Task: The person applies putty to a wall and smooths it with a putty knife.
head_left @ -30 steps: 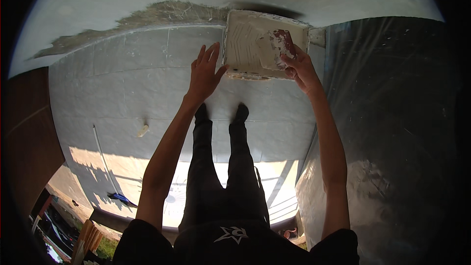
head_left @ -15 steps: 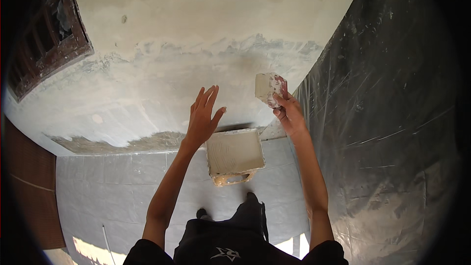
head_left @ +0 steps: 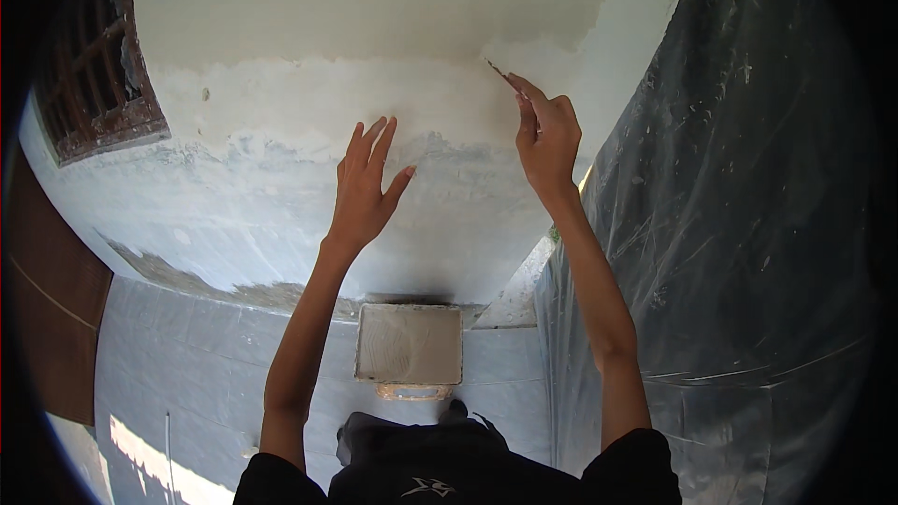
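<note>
My right hand [head_left: 550, 138] is closed on a putty scraper [head_left: 502, 75], seen almost edge-on, its blade tip against or very near the wall [head_left: 309, 103]. Whether the blade touches cannot be made out. Fresh, darker filler [head_left: 374, 5] covers the upper part of the wall, above a paler band and a patchy grey-white lower zone. My left hand [head_left: 365, 185] is raised before the wall with its fingers spread, holding nothing. Below and between my arms, a shallow rectangular tray [head_left: 357, 355] of beige filler rests on a yellowish crate [head_left: 412, 393].
Dark plastic sheeting [head_left: 720, 252] hangs along the right side. Grey sheeting [head_left: 224, 346] covers the floor. A brown wooden window grille [head_left: 103, 65] is at upper left, with a brown panel [head_left: 51, 299] below it. A thin pale rod [head_left: 168, 449] lies at lower left.
My right hand has moved up the wall with the scraper, turning its blade from face-on to edge-on. My left hand is a little higher and farther left. The view has tilted upward.
</note>
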{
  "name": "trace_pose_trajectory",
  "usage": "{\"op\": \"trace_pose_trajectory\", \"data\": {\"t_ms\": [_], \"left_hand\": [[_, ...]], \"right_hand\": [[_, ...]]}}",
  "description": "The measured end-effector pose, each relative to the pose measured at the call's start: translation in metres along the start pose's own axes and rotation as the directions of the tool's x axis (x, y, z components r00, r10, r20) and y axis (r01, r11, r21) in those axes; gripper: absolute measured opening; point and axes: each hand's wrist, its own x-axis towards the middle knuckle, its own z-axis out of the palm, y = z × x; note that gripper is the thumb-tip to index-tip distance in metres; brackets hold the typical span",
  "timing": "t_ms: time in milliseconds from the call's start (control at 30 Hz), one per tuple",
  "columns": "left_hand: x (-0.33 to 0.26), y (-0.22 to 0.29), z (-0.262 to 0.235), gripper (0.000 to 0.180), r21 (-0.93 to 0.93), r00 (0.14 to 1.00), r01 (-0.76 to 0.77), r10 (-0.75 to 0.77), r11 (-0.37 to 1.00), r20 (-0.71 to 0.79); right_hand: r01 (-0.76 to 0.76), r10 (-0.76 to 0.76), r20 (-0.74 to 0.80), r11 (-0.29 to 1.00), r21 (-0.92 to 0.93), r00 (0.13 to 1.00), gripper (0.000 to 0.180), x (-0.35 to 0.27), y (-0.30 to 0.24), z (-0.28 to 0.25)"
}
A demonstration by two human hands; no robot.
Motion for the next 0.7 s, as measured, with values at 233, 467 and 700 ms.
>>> {"op": "trace_pose_trajectory", "data": {"t_ms": [233, 467, 700], "left_hand": [[0.03, -0.004, 0.007, 0.069, 0.09, 1.0, -0.019, 0.021, 0.996, -0.014], [0.057, -0.017, 0.007, 0.066, 0.118, 0.995, -0.07, 0.078, 0.991, -0.069], [0.082, -0.015, 0.0, 0.066, 0.143, 0.976, -0.128, 0.15, 0.981, -0.155]], "right_hand": [[0.526, -0.57, -0.154, 0.813, -0.251, 0.807, 0.057, 0.047, 0.035, 0.03], [0.558, -0.617, -0.14, 0.771, -0.307, 0.775, 0.047, 0.006, 0.061, 0.051], [0.552, -0.65, -0.202, 0.741, -0.383, 0.733, 0.039, 0.036, 0.044, 0.051]]}}
